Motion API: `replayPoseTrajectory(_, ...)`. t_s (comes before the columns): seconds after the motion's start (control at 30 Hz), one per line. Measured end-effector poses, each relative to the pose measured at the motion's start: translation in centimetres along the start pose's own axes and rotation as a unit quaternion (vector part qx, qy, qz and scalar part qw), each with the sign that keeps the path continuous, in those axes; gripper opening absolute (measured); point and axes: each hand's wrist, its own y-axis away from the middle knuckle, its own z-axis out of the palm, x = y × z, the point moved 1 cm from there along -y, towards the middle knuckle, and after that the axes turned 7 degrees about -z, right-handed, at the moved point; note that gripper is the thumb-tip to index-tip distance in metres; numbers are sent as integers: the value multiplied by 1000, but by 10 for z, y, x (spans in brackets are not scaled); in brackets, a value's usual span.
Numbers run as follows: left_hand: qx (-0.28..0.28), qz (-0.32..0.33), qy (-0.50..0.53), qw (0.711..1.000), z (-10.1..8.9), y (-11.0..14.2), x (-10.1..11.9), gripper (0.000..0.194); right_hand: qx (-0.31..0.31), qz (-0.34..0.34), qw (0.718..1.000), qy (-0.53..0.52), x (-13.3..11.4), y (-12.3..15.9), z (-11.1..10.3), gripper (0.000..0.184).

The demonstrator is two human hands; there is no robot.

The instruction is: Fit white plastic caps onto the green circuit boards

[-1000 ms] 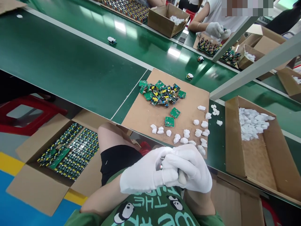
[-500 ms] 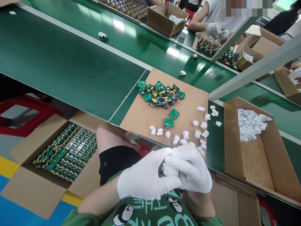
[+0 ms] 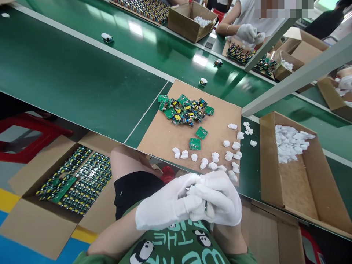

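Note:
My left hand [image 3: 172, 203], in a white glove, is closed with fingers and thumb bent around a small circuit board [image 3: 206, 205]. Only slivers of the board's dark edge and parts show between the fingers. Also gloved in white, my right hand [image 3: 220, 198] grips the same board from the other side, fingers curled over it. A white piece [image 3: 210, 211] sits against the board under the right fingers; its full shape is hidden. Both hands are together in front of my shirt, just off the table edge. Beyond them, several loose white pieces [image 3: 215, 157] lie on a cardboard sheet [image 3: 162, 135].
A heap of circuit boards [image 3: 187, 110] and two separate green boards [image 3: 195, 143] lie on the cardboard. At right stands a carton [image 3: 299, 187] with white pieces. Lower left, an open carton [image 3: 41, 223] holds rows of boards. A post [image 3: 297, 80] rises right. A co-worker's gloved hands [image 3: 249, 33] work opposite.
My hands have shifted slightly and turned the board between the fingers; a dark edge now shows lower down. Boards on the green belt have moved left.

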Motion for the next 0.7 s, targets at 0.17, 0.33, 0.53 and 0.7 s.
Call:
replayPoseTrajectory(0.17,-24,20,-9,999,1,-2,3,44,-2,16,1000,-22,3,-1,1,42)
replayPoseTrajectory(0.33,47,-88,-36,994,2,-3,6,31,-29,-41,999,0,8,-5,0,30)
replayPoseTrajectory(0.53,61,-36,-18,997,-1,-7,0,27,-55,-24,998,-20,12,-12,1,27)
replayPoseTrajectory(0.7,58,-4,10,998,-6,-10,-9,33,-103,-36,994,-21,12,-26,2,38)
